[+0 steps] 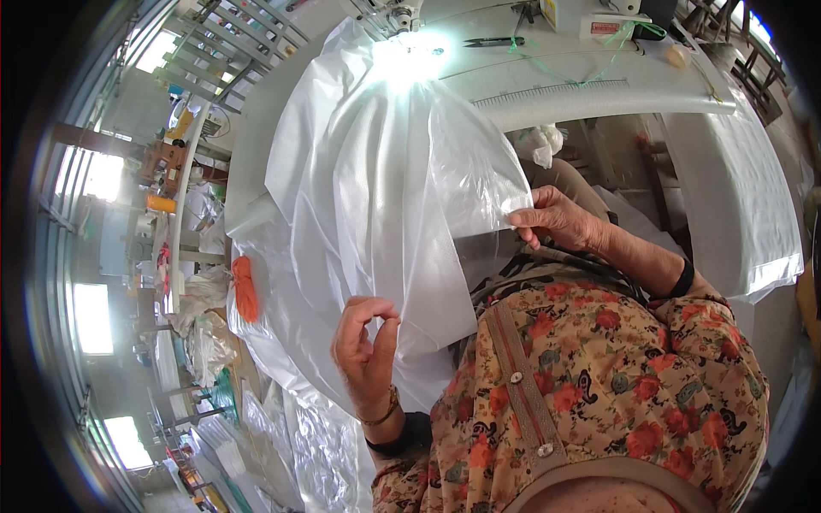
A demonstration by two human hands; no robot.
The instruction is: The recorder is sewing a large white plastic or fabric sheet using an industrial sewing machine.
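Note:
A large sheet of shiny white plastic hangs in long folds from the brightly lit sewing machine head down toward my lap. My right hand pinches the sheet's right edge between thumb and fingers. Lower down and to the left, my left hand has its thumb and index fingertip pressed together at a fold of the same sheet. Glare hides the needle area and the top end of the plastic.
On the pale table lie a ruler strip, a dark slim tool and green thread. An orange bundle rests at the left. More white sheeting hangs at the right. Shelves and plastic scraps stand farther left.

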